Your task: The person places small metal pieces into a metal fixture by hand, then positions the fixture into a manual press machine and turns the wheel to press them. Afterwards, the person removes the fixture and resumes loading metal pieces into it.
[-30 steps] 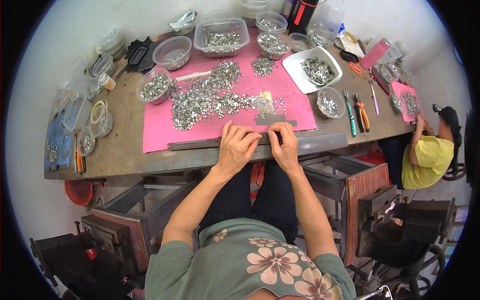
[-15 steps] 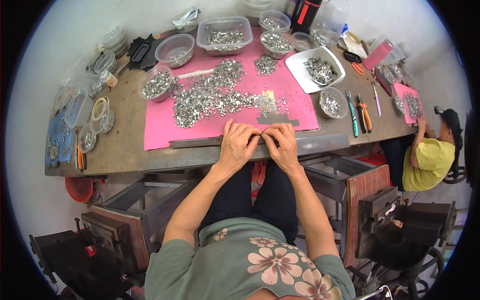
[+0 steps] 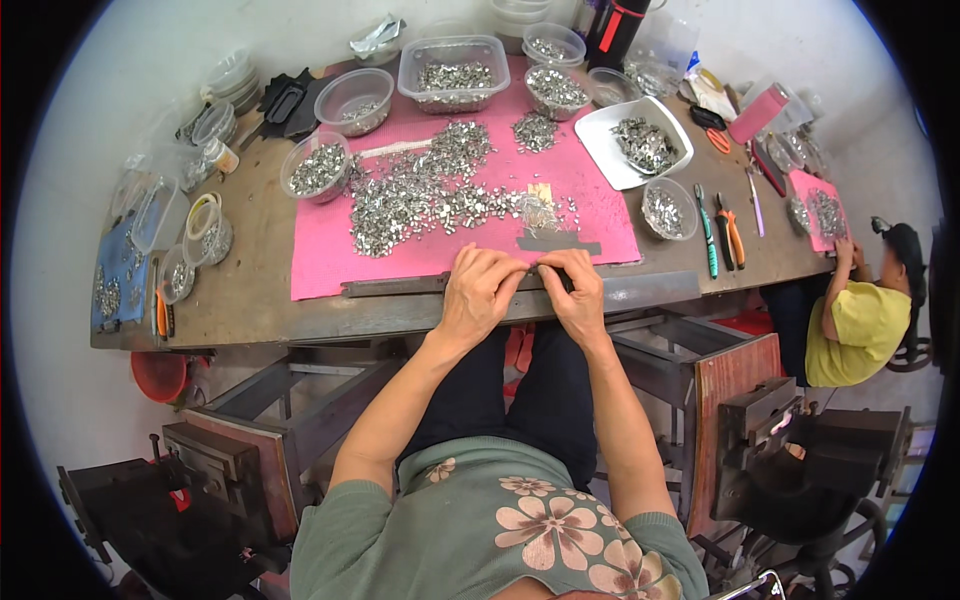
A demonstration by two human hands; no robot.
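At the bench's front edge my left hand and my right hand meet, thumbs and fingertips pinched close together. Whatever sits between the fingertips is too small to make out. Both hands rest over a long dark metal bar that lies along the edge. Just beyond them is a flat grey metal strip, with a cluster of thin silvery pins behind it. A wide spread of small shiny metal pieces covers much of the pink mat.
Plastic tubs of metal pieces, including a rectangular one, line the back. A white tray stands right, near a green-handled tool and orange-handled pliers. A person in a yellow shirt works far right.
My fingertips have shifted slightly, the right fingers curling more and the right thumb drawing back. The whole scene has moved a little in the picture; the things on the bench stay put.
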